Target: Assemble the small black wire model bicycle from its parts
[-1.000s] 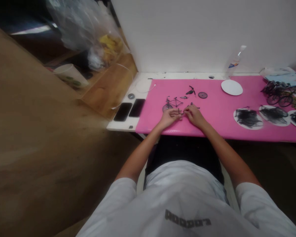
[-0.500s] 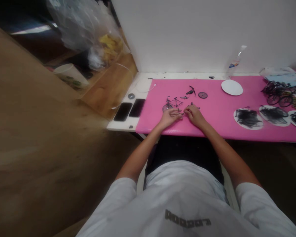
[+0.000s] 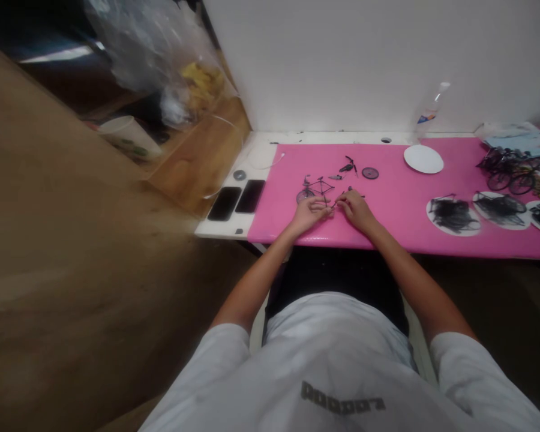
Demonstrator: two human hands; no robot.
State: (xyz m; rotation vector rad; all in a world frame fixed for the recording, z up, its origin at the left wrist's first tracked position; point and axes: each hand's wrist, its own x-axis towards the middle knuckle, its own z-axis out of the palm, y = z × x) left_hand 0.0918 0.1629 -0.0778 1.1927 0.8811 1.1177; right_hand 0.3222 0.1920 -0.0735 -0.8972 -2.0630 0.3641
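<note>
"Looking at the head view, where is the work?"

"On the pink tabletop (image 3: 398, 207). The left hand (image 3: 309, 214) and the right hand (image 3: 355, 209) meet there, and the fingers of both seem closed upon a small dark part (image 3: 334, 205), too tiny to identify."

"How far is it?"

"Partly done, I judge. The bicycle frame (image 3: 321, 186) lies just beyond the left hand, with one wheel (image 3: 305, 196) at its left end. A second wheel (image 3: 369, 173) lies apart, so it seems not yet joined; likewise the dark pieces (image 3: 347, 167) near it."

"And the containers?"

"At the right, three white plates (image 3: 437, 228) carry dark parts (image 3: 452, 214), too blurred to count. Dark bicycles (image 3: 510, 174), which look assembled, are behind them. The clear bottle (image 3: 429, 111) is farther back; its content I cannot tell. At far left, a plastic bag (image 3: 144, 54) holds something yellow (image 3: 202, 84)."
</note>
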